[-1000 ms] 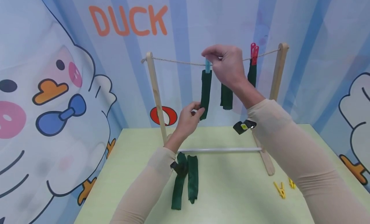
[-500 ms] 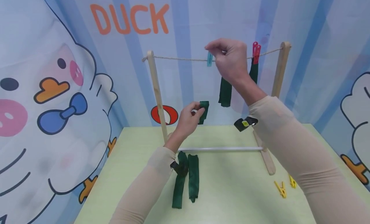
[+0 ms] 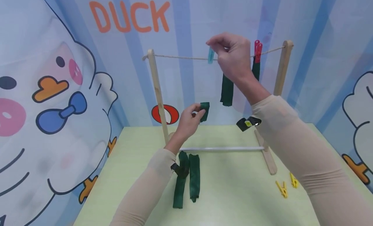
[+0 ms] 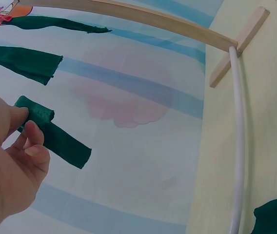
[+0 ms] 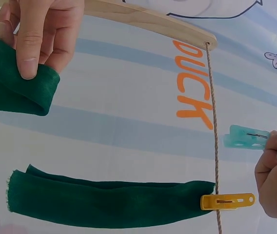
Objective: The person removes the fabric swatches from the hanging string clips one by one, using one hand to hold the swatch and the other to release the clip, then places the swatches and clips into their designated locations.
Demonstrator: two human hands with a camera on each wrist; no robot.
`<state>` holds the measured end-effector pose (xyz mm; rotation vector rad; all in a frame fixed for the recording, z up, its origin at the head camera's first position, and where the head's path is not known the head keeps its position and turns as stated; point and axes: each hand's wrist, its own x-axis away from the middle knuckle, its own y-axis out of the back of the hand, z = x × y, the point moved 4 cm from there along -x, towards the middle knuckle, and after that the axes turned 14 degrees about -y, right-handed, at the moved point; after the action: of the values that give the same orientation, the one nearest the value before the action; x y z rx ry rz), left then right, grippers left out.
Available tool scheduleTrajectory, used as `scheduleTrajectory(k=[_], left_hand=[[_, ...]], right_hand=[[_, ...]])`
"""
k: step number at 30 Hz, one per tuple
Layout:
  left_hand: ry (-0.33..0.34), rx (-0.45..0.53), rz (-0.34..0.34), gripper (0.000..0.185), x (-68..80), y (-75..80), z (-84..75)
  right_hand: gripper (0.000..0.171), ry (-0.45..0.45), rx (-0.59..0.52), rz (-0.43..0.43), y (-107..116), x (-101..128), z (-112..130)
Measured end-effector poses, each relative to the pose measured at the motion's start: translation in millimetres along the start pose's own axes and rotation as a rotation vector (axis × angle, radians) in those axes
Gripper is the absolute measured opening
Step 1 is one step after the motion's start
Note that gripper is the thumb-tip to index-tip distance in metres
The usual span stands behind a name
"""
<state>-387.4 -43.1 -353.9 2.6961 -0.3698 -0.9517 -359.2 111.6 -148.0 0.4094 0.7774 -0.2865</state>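
Observation:
My right hand pinches a light blue clothespin up at the rope of a small wooden drying rack. In the right wrist view the clothespin sits just beside the rope, gripped by my right hand. Lower down, my left hand holds a folded dark green cloth strip in the air, pinched between thumb and fingers. A second green strip hangs from a yellow clothespin. A third green strip hangs from a red clothespin.
Two more green strips lie side by side on the pale green table. Two yellow clothespins lie near the rack's right foot. A white rod joins the rack's feet. A printed cartoon backdrop stands close behind.
The green strip has come free of the blue clothespin and is now folded in my left hand. My right hand, still pinching the clothespin, has risen slightly at the rope.

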Motion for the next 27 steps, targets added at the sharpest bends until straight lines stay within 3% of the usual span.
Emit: scheduleTrajectory(k=[7, 14, 27], left_hand=[[-0.003, -0.002, 0.000, 0.020, 2.4, -0.1, 2.4], [-0.002, 0.004, -0.004, 0.020, 5.0, 0.2, 3.8], [0.004, 0.013, -0.012, 0.019, 8.7, -1.4, 7.9]], right_hand=[[0.020, -0.079, 0.032, 0.054, 0.7, 11.0, 1.6], [0.026, -0.056, 0.053, 0.073, 4.3, 22.1, -3.6], [0.022, -0.027, 0.059, 0.110, 7.5, 32.1, -15.4]])
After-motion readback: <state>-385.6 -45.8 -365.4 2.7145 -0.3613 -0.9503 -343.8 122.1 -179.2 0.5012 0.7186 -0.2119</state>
